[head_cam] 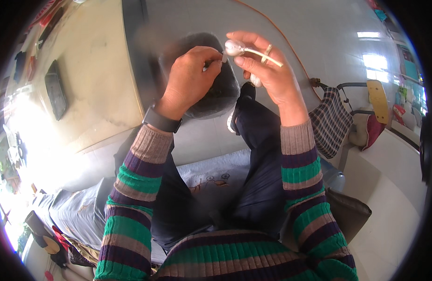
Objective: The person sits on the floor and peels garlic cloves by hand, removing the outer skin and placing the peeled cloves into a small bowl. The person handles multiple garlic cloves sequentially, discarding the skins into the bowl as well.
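Observation:
My right hand [272, 66] holds a pale garlic bulb [234, 48] between its fingertips, with the stalk [263, 57] pointing to the lower right. A second whitish stalk and bulb [256, 80] are tucked among the same hand's fingers. My left hand [195, 75], with a black watch [162, 119] on the wrist, pinches a small whitish flake [224, 57], likely papery skin, just left of the bulb. Both hands are above a dark bin [216, 105] on the floor; its contents are too dark to make out.
A pale tabletop [100, 31] at the left bears a dark phone-like object [56, 90]. An orange cable [284, 37] runs along the floor. A checked cloth [331, 121] hangs on a metal frame at the right. A clear plastic bottle [337, 181] is beside my right arm.

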`<state>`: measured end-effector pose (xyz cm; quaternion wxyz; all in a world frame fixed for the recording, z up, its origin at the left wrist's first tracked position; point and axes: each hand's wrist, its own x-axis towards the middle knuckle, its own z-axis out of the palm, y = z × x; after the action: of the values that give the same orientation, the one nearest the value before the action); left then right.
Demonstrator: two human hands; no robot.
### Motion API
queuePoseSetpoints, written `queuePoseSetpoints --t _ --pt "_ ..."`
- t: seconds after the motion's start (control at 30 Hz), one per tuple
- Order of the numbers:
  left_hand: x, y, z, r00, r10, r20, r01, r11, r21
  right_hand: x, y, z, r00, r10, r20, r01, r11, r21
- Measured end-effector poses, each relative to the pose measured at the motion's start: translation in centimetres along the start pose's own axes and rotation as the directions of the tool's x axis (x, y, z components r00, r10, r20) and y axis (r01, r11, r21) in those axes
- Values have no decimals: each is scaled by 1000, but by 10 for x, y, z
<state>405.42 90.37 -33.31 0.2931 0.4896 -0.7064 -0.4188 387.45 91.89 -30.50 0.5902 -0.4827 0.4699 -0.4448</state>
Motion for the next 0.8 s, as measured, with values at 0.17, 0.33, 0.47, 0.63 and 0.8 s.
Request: queuePoseSetpoints --t 0.17,0.33,0.47,0.63,0.8 --pt "7 9 -9 980 -157 119 197 827 -526 1 3 -2 994 -88 62 103 941 -323" --pt "4 12 -8 986 -138 97 168 842 -512 2 8 10 976 -217 20 206 889 -410" --pt "3 12 -10 976 -171 137 219 725 -652 -1 0 18 983 -172 -63 128 893 -432" --pt "4 14 -16 967 -171 187 252 733 -632 -2 -5 17 970 -243 11 204 787 -582" --pt "5 11 -14 971 -175 164 235 831 -505 0 8 15 927 -362 100 360 781 -511"
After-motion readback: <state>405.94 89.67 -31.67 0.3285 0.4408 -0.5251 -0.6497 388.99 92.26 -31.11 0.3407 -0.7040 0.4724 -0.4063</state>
